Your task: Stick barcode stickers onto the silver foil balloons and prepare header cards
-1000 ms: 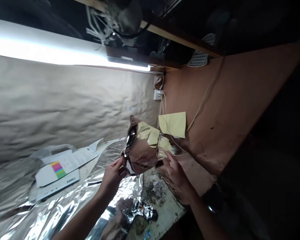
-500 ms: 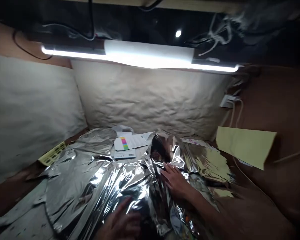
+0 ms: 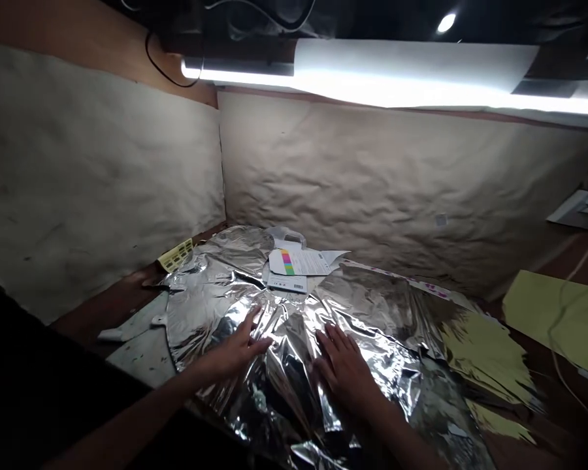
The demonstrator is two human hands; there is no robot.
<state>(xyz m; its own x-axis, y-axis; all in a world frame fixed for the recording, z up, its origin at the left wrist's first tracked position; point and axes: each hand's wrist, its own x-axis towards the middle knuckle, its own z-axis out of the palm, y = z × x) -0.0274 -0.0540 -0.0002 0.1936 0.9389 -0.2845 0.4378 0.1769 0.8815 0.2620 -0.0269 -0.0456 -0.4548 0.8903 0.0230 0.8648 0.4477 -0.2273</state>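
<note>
A large sheet of shiny silver foil (image 3: 215, 307), creased and reflective, covers most of the table. My left hand (image 3: 240, 346) rests at the foil's middle, fingers apart and stretched forward. To its right, my right hand (image 3: 343, 362) lies flat on the foil with its fingers extended. Neither hand grips anything that I can see. Just beyond both hands, a printed card sleeve with coloured stripes (image 3: 306, 262) lies on top of a small white box (image 3: 287, 282). Behind them sits a clear plastic piece (image 3: 294, 238).
A yellow printed sheet (image 3: 175, 254) lies at the left edge. Yellow paper (image 3: 487, 352) shows at the right, near another yellow sheet (image 3: 558, 320) crossed by a white cable (image 3: 561, 307). Paper-covered walls (image 3: 372, 170) enclose the back, and a bright tube light (image 3: 382, 91) hangs above.
The raised, bunched foil on the right has been spread flatter. My left hand has come forward onto the foil; my right hand remains on it. The view has swung left.
</note>
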